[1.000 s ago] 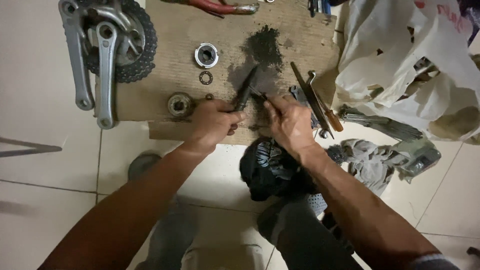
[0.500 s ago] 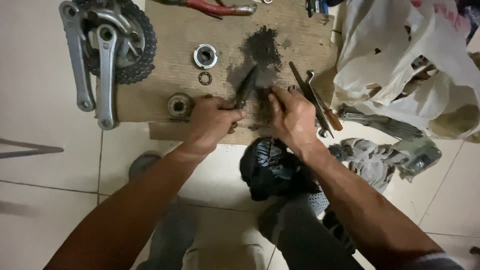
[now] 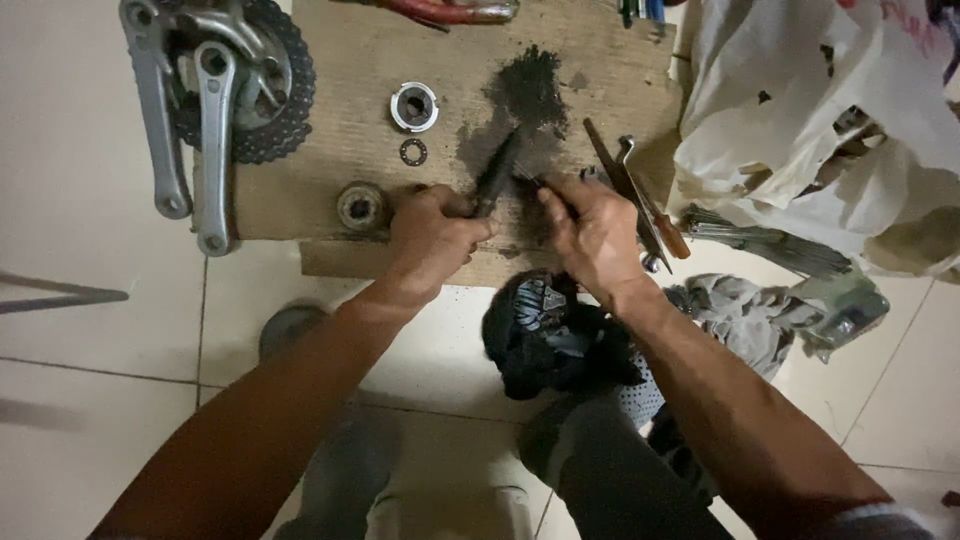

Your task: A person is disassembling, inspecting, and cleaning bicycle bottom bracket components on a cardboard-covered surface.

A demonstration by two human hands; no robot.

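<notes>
Cardboard sheet (image 3: 330, 215) on tiled floor, greasy patch; left hand (image 3: 432, 232) gripping dark tool (image 3: 497, 175), right hand (image 3: 597, 228) pinching small part, crankset (image 3: 215, 95) alongside

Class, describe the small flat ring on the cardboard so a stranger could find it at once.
Start at the brown cardboard sheet on the tiled floor. Just below the shiny silver cup near its middle lies the small ring, above the left hand. It is thin, dark and flat, unlike the bigger, raised cup.

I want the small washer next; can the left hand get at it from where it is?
Probably yes: the washer lies bare on the cardboard, just beyond the left hand, which holds a dark tool.
</notes>
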